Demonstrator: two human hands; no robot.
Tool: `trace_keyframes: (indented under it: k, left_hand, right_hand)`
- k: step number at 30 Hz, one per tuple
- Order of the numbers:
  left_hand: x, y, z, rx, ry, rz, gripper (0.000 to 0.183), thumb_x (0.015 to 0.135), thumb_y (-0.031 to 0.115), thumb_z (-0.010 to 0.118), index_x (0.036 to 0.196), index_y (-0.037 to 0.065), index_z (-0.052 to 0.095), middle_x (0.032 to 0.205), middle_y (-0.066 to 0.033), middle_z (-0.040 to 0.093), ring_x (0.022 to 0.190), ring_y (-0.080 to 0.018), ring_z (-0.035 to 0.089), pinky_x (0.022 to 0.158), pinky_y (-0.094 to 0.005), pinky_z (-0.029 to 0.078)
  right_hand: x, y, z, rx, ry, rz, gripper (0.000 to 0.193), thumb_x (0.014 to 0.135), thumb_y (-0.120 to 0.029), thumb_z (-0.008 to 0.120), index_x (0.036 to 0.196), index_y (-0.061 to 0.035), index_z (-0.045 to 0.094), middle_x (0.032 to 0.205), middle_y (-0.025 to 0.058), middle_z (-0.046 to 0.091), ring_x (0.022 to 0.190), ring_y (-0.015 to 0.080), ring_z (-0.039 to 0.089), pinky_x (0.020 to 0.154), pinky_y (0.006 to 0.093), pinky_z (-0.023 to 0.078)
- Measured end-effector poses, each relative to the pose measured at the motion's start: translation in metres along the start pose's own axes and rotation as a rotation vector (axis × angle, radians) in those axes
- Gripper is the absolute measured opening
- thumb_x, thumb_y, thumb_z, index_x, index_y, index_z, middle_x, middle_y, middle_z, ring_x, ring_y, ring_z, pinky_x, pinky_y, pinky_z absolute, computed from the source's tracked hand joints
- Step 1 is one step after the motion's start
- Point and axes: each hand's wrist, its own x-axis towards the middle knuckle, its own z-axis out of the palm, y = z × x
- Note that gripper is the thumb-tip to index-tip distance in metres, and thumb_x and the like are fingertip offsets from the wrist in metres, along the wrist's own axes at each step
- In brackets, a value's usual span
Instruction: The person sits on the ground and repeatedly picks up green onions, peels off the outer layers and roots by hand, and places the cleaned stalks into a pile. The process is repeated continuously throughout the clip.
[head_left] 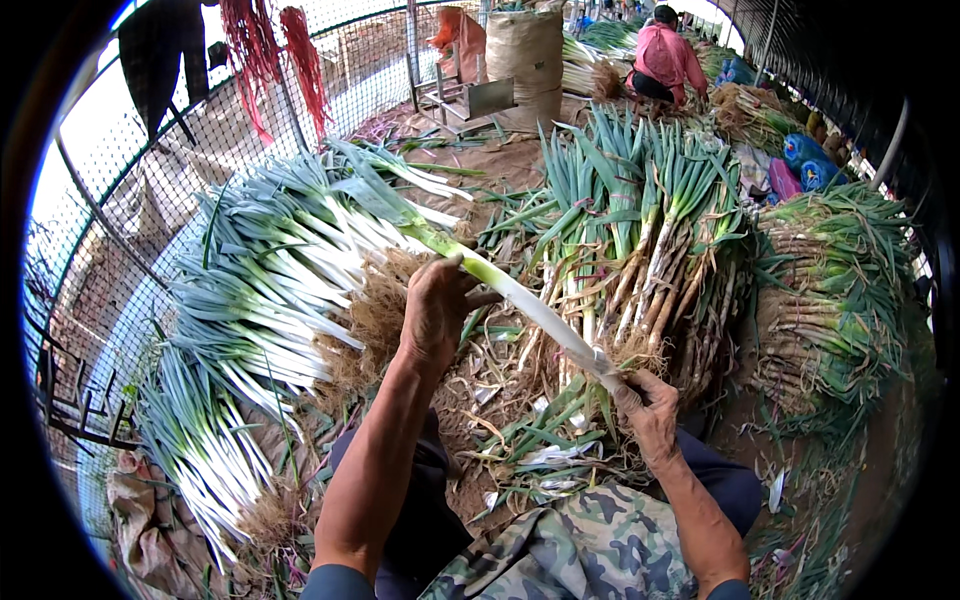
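A single long green onion (540, 316) slants across the middle, its leaves up to the left and its root end down to the right. My left hand (437, 308) is closed around it where the white stalk turns green. At the root end, the fingers of my right hand (648, 412) pinch the stalk. To the left lies a wide spread of clean white-stalked green onions (290, 270), their brown roots pointing toward me. Just beyond my right hand leans a big bundle of untrimmed green onions (640, 240) with dry brown outer skins.
Another stack of unpeeled onions (825, 300) stands at the right. Peeled leaves and skins (550, 450) litter the ground by my knees. A stuffed woven sack (525, 65) and a metal stand (465, 100) are farther off. Someone in a pink top (668, 58) crouches at the back. Netting (370, 80) lines the left.
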Motion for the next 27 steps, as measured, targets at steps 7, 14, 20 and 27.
trace_keyframes:
  k: [7, 14, 20, 27]
  left_hand:
    - [-0.001, 0.007, -0.003, 0.552, 0.035, -0.229, 0.035, 0.097, 0.028, 0.049, 0.095, -0.006, 0.058, 0.073, -0.0119, 0.064, 0.063, -0.0203, 0.067, 0.052, -0.029, 0.055]
    - [-0.005, -0.011, -0.005, 1.428, 0.126, 0.384, 0.018, 0.083, 0.009, 0.058, 0.068, -0.001, 0.06, 0.06, -0.0077, 0.06, 0.047, -0.0122, 0.048, 0.046, -0.028, 0.04]
    - [-0.036, -0.044, 0.028, 1.29, -0.261, 0.535, 0.006, 0.079, 0.005, 0.06, 0.076, 0.001, 0.064, 0.071, -0.008, 0.061, 0.064, -0.0149, 0.055, 0.056, -0.0312, 0.048]
    - [-0.084, -0.072, 0.053, 0.644, -0.778, -0.491, 0.018, 0.084, 0.012, 0.061, 0.09, -0.003, 0.067, 0.07, -0.0006, 0.06, 0.061, -0.0057, 0.052, 0.056, -0.0227, 0.044]
  right_hand:
    - [0.007, 0.01, -0.007, -0.289, 0.142, -0.271, 0.033, 0.079, -0.026, 0.075, 0.077, 0.0029, 0.059, 0.068, 0.0049, 0.055, 0.066, 0.0123, 0.049, 0.063, 0.0302, 0.042]
    - [0.008, 0.013, -0.002, -0.117, 0.123, -0.016, 0.034, 0.079, -0.028, 0.075, 0.082, 0.0035, 0.063, 0.071, 0.0027, 0.06, 0.067, 0.0081, 0.05, 0.061, 0.028, 0.042]
    - [0.015, 0.04, -0.003, -0.044, 0.077, 0.081, 0.037, 0.081, -0.032, 0.074, 0.082, 0.0034, 0.065, 0.065, 0.0006, 0.057, 0.063, 0.007, 0.048, 0.056, 0.0261, 0.039]
    - [0.011, 0.021, -0.005, 0.104, 0.073, 0.224, 0.036, 0.083, -0.034, 0.071, 0.083, 0.001, 0.066, 0.065, -0.0013, 0.056, 0.053, 0.0051, 0.046, 0.046, 0.0225, 0.035]
